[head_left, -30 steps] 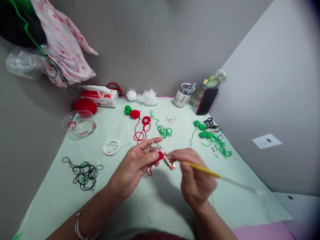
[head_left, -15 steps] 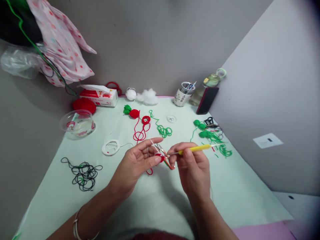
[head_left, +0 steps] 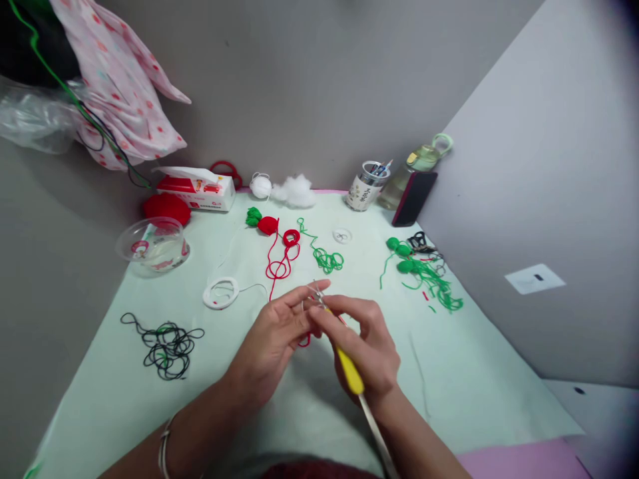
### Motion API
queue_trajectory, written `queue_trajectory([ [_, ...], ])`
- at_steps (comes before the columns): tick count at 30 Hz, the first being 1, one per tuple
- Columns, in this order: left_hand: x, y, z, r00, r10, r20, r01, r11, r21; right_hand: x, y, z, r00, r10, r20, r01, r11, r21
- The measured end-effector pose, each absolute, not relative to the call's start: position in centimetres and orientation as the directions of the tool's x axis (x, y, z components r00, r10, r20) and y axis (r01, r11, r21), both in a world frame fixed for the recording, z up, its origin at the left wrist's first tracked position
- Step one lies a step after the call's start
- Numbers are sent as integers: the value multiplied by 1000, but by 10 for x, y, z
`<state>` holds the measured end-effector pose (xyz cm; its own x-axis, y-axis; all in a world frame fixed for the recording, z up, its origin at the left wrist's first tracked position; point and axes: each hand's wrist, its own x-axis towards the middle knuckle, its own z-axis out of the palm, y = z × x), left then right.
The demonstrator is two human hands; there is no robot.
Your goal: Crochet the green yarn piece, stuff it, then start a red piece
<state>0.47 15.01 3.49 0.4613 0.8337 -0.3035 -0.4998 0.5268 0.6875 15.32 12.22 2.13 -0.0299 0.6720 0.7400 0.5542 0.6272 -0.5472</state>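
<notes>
My left hand point(head_left: 277, 332) is pinched around a small piece of crochet work, mostly hidden by the fingers, with white yarn over its raised index finger. My right hand point(head_left: 362, 339) grips a crochet hook with a yellow handle point(head_left: 348, 369); the metal end points up and left into the work, and the pale rear end slants down toward me. Both sets of fingertips meet. A loop of red yarn point(head_left: 304, 341) shows just below them. Behind the hands lie a red piece with a green top point(head_left: 268, 225) and red yarn point(head_left: 278, 269).
Around the hands lie a black yarn tangle point(head_left: 170, 349), a white ring point(head_left: 220, 293), green yarn point(head_left: 328, 260) and green pieces point(head_left: 407, 266). Farther back stand a clear tub point(head_left: 162, 249), tissue box point(head_left: 200, 193), stuffing point(head_left: 295, 191), pen can point(head_left: 367, 187), phone point(head_left: 414, 199) and bottle point(head_left: 394, 191).
The hook has swung from pointing sideways, handle to the right, to a steep slant with its handle toward me. My right hand has turned and moved left, its fingertips now against my left fingers.
</notes>
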Motion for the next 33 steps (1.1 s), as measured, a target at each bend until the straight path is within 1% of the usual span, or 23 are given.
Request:
queue_trajectory([
  [1, 3, 152, 35, 486, 815, -315, -511, 557, 655, 155, 123, 22, 1, 682, 732, 522, 624, -582],
  [3, 0, 155, 36, 476, 819, -320, -533, 559, 635, 157, 127, 25, 128, 745, 654, 364, 578, -730],
  [5, -3, 158, 37, 424, 852, -308, -539, 510, 671, 158, 130, 28, 205, 829, 521, 124, 506, -854],
  [6, -3, 158, 37, 406, 865, -293, -525, 484, 701, 158, 131, 29, 202, 863, 463, 30, 467, -884],
  [7, -2, 158, 38, 400, 875, -274, -504, 459, 731, 158, 132, 29, 180, 883, 434, -9, 443, -897],
  [10, 0, 155, 37, 412, 882, -227, -442, 411, 797, 156, 132, 27, 145, 888, 437, 44, 435, -899],
  [12, 1, 153, 37, 406, 884, -233, -396, 400, 827, 156, 131, 24, 159, 895, 417, 37, 417, -908],
  [14, 0, 152, 38, 387, 888, -249, -353, 392, 849, 157, 131, 23, 151, 920, 361, -55, 373, -926],
  [17, -4, 152, 39, 382, 891, -244, -331, 378, 865, 159, 134, 24, 123, 944, 306, -211, 326, -922],
  [19, -5, 152, 40, 386, 892, -235, -328, 371, 869, 159, 136, 27, 117, 952, 283, -269, 304, -914],
  [23, -7, 152, 40, 384, 893, -234, -324, 368, 872, 160, 137, 30, 99, 955, 280, -279, 296, -914],
  [26, -7, 152, 39, 379, 895, -235, -319, 365, 874, 161, 134, 30, 107, 943, 314, -229, 331, -916],
  [29, -7, 153, 38, 365, 903, -226, -309, 346, 886, 162, 129, 28, 133, 916, 379, -122, 394, -911],
  [33, -6, 152, 38, 344, 917, -201, -303, 311, 901, 162, 125, 29, 89, 828, 554, 92, 547, -832],
])
